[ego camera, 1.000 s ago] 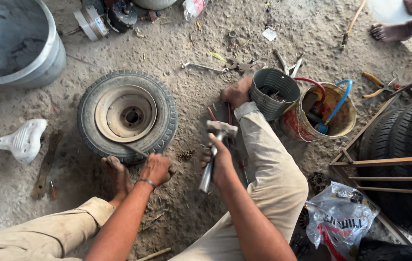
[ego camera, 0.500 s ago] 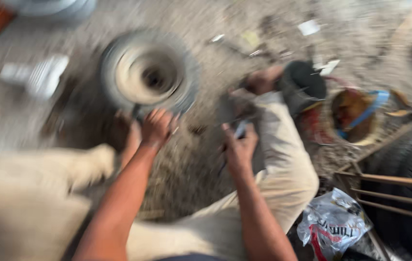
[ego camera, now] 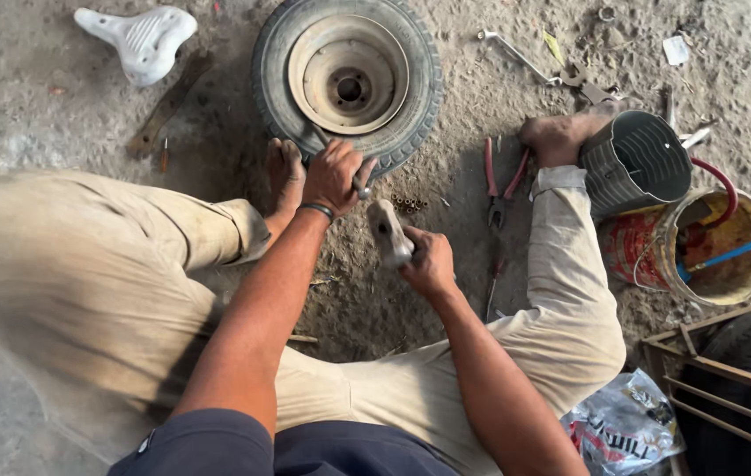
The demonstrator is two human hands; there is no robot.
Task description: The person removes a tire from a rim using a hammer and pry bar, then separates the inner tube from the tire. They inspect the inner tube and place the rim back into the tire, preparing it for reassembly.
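Head view:
Wheel [ego camera: 346, 84]: flat on the dirt at 12 o'clock, rim up, its near edge at the foot.
Left hand [ego camera: 333, 174]: curled around a metal bar [ego camera: 360, 187] at the tyre's 6 o'clock edge, steadying it.
Right hand [ego camera: 428, 262]: fist closed on a hammer [ego camera: 388, 232], head raised toward the bar.
Pliers [ego camera: 500, 183]: lying at 3 o'clock, within reach.

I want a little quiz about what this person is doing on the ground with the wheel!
1. True or false: the left hand rests on the small tyre's edge.
2. What does the right hand grip?
3. What lies nearer the right foot: red-handled pliers or white saddle?

Key:
1. True.
2. A hammer.
3. The pliers.
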